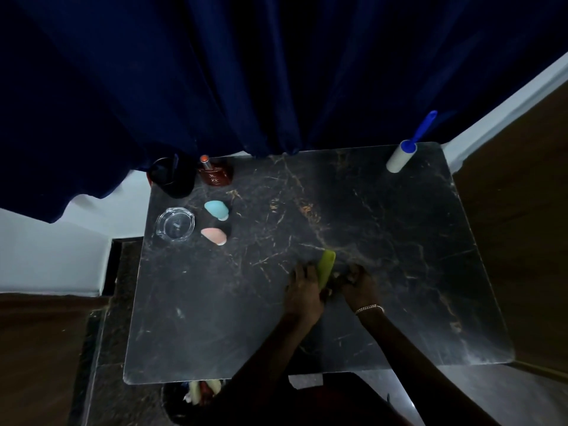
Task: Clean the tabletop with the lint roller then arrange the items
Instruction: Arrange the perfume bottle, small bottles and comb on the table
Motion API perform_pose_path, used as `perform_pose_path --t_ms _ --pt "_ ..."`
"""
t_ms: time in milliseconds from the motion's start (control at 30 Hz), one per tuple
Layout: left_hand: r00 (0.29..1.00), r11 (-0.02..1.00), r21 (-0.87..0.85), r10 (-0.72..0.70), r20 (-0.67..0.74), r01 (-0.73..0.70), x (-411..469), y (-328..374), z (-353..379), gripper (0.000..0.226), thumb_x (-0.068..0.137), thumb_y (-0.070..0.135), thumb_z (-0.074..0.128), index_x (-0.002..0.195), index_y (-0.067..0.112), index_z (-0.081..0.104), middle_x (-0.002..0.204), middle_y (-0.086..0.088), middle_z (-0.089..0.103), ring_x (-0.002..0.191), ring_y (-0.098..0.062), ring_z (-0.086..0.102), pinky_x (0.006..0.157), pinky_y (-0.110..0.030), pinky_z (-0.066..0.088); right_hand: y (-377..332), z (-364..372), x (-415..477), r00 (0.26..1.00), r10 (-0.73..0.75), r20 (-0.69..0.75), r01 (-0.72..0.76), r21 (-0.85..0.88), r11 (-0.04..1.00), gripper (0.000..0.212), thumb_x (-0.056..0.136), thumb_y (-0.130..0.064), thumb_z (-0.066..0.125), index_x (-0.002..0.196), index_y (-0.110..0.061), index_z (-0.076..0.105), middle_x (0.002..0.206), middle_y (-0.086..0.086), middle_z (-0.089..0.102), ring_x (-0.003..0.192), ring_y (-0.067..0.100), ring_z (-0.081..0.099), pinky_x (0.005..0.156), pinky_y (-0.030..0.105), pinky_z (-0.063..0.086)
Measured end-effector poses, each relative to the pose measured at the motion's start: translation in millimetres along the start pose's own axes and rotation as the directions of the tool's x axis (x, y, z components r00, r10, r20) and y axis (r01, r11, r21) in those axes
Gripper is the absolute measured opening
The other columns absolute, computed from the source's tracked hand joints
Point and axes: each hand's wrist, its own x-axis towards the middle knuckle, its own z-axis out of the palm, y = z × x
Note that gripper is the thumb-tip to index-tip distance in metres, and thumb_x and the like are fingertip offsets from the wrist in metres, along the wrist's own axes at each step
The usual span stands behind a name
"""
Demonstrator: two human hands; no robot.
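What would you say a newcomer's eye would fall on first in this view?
Probably the yellow-green item near the middle of the dark marble tabletop, where the left hand and right hand meet. Next comes the blue-handled lint roller at the far right corner, then the glass ashtray at the far left.

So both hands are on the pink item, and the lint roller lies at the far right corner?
No: the head view shows the left hand and right hand on the green item, not the pink one. The lint roller is as said.

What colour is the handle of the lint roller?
Blue; the lint roller shows it clearly in the head view.
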Motion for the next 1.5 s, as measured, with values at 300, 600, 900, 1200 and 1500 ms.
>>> perform_pose_path --t_ms 300,600,900,1200,1500 --pt "0.996 0.988 -0.125 -0.089 -0.023 0.086 9.0 7.7 5.0 0.067 0.089 0.017 0.071 0.147 0.011 0.039 0.154 -0.019 0.039 0.138 -0.039 0.042 0.114 -0.045 0.039 -0.4 7.1 7.2 0.936 0.31 0.168 -0.35 0.339 0.873 0.017 0.093 0.006 0.055 0.104 -0.007 0.05 0.076 0.013 0.06 0.051 0.021 0.055 0.049 0.026 0.046" --pt "0.996 0.986 -0.148 -0.081 -0.029 0.076 17.6 8.9 -5.2 0.055 0.088 0.01 0.068 0.14 0.007 0.052 0.14 -0.018 0.058 0.131 -0.037 0.053 0.111 -0.04 0.041 -1.4 15.4 8.5 0.917 0.347 0.196 -0.397 0.385 0.833 0.023 0.088 0.015 0.048 0.086 -0.007 0.054 0.077 0.02 0.06 0.06 0.029 0.058 0.06 0.035 0.046" --pt "0.986 0.924 -0.342 -0.162 0.046 0.168 16.0 -0.4 -9.9 0.022 0.085 0.012 0.069 0.106 0.004 0.073 0.117 -0.019 0.073 0.113 -0.036 0.067 0.094 -0.038 0.051 -1.9 16.6 -0.8 0.934 0.207 0.29 -0.284 0.256 0.924 0.018 0.086 0.012 0.059 0.086 -0.002 0.07 0.079 0.02 0.064 0.058 0.021 0.055 0.055 0.027 0.043" --pt "0.96 0.405 -0.872 -0.165 0.227 0.275 3.3 -26.7 -37.0 0.011 0.099 0.012 0.065 0.095 0.022 0.069 0.096 -0.004 0.072 0.082 -0.01 0.069 0.065 -0.021 0.058 -6.2 14.1 -19.5 0.95 -0.052 0.307 0.006 0.151 0.989 0.027 0.081 0.002 0.075 0.105 -0.009 0.073 0.095 0.016 0.076 0.085 0.023 0.069 0.078 0.041 0.058" --pt "0.972 0.13 -0.964 -0.075 0.222 0.23 -11.1 -42.1 -58.3 0.015 0.096 0.018 0.07 0.109 0.011 0.072 0.091 0.004 0.078 0.084 -0.006 0.074 0.069 -0.018 0.057 -43.6 23.1 -35.5 0.886 -0.134 0.443 0.032 0.23 0.973 0.031 0.099 -0.014 0.056 0.09 -0.034 0.076 0.08 -0.003 0.072 0.072 0.01 0.063 0.06 0.026 0.052"
